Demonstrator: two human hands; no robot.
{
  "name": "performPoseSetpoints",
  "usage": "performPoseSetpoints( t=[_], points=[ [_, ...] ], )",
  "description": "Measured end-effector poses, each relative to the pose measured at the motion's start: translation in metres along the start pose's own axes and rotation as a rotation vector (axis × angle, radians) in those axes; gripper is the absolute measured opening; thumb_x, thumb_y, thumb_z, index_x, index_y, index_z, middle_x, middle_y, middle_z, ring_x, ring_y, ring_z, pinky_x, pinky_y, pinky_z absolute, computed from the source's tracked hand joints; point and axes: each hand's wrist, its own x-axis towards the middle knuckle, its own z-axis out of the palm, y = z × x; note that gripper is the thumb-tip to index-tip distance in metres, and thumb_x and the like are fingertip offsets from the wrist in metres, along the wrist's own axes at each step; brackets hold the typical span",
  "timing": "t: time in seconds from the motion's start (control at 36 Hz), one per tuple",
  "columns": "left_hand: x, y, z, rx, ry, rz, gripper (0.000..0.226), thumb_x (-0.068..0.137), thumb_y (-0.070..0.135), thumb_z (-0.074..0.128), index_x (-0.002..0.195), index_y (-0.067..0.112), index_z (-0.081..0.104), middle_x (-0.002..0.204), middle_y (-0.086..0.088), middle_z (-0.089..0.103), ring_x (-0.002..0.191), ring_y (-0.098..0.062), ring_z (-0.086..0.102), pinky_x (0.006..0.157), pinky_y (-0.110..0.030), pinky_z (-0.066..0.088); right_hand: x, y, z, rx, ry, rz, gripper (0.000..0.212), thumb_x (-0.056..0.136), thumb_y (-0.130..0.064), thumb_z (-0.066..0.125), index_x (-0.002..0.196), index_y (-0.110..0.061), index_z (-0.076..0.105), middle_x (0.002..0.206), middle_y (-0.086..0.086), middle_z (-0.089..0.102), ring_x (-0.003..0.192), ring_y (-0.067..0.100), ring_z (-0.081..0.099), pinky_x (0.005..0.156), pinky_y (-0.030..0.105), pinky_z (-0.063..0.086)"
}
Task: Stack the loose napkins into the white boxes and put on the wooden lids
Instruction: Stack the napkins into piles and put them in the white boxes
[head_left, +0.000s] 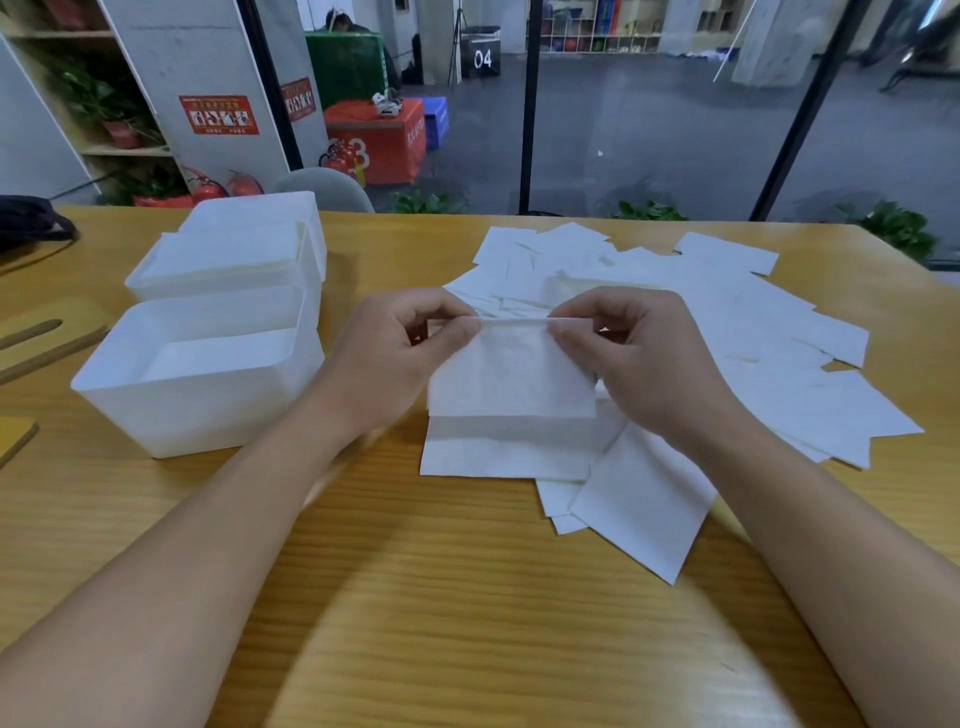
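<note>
Two hands are working together near the middle of the desk (467, 597): the left hand (410, 348) and the right hand (639, 353) are each pinching one top corner of a folded napkin (511, 379), so both are closed on the same sheet, thumbs in front and fingers behind. The napkin is hanging down from this top edge, and its lower edge is lying over other napkins on the desk.

Many loose napkins (727, 322) are spreading over the right half of the desk, towards the far right corner, overlapping each other without order. Three white boxes are standing along the left side: the nearest box (171, 410), a middle box (223, 270) that seems to be holding napkins already, and a far box (280, 208). Wooden lids (31, 338) are lying at the left edge.

I am judging the napkin to be very light, thin and soft. It is bending under its own weight and can tear or crease easily. Holding it at two corners is keeping it flat; a gentle pinch seems enough, and gathering several sheets by their edges should help to keep them aligned.
</note>
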Motion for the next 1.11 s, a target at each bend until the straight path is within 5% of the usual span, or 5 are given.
performPoseSetpoints(
  t=[0.17,0.36,0.61,0.86,1.11],
  points=[
    [0.003,-0.004,-0.015,0.029,-0.266,-0.232,0.011,0.104,0.038,0.074,0.103,0.027,0.077,0.065,0.0,0.048,0.062,-0.032,0.037,0.064,-0.036,0.034,-0.003,0.0,-0.004,-0.134,-0.186,0.156,0.002,0.098,-0.025,0.079,0.099,-0.025,0.078,0.066,0.005,0.071,0.053,0.014,0.061,0.056,0.024,0.047],
    [-0.003,-0.002,-0.012,0.123,-0.452,-0.304,0.01,0.102,0.037,0.076,0.103,0.031,0.068,0.062,0.0,0.054,0.058,-0.018,0.041,0.054,-0.015,0.035,-0.003,0.005,-0.002,-0.337,-0.321,0.175,0.014,0.094,-0.028,0.082,0.104,-0.029,0.073,0.066,-0.001,0.073,0.053,0.006,0.062,0.056,0.024,0.051],
    [-0.002,-0.007,-0.009,0.214,-0.462,-0.27,0.013,0.101,0.04,0.077,0.106,0.036,0.065,0.062,0.005,0.063,0.058,-0.01,0.055,0.071,-0.037,0.048,-0.006,0.009,0.002,-0.462,-0.318,0.087,0.013,0.088,-0.028,0.085,0.095,-0.029,0.075,0.068,-0.01,0.064,0.06,0.001,0.057,0.06,0.023,0.043],
    [-0.001,-0.014,-0.009,0.328,-0.325,-0.255,0.032,0.085,0.063,0.084,0.091,0.035,0.07,0.077,0.011,0.059,0.065,-0.005,0.051,0.065,-0.032,0.046,-0.008,0.022,0.017,-0.662,-0.415,-0.159,0.046,0.094,-0.07,0.064,0.131,-0.043,0.073,0.154,-0.018,0.049,0.128,0.014,0.041,0.11,0.036,0.038],
    [-0.003,-0.013,0.001,0.307,-0.315,-0.265,0.023,0.091,0.049,0.085,0.085,0.031,0.071,0.08,0.008,0.071,0.062,0.001,0.055,0.063,-0.024,0.044,-0.007,0.02,0.034,-0.753,-0.477,-0.214,0.055,0.095,-0.081,0.039,0.133,-0.049,0.063,0.162,-0.02,0.043,0.128,0.015,0.033,0.101,0.033,0.02]
  ],
)
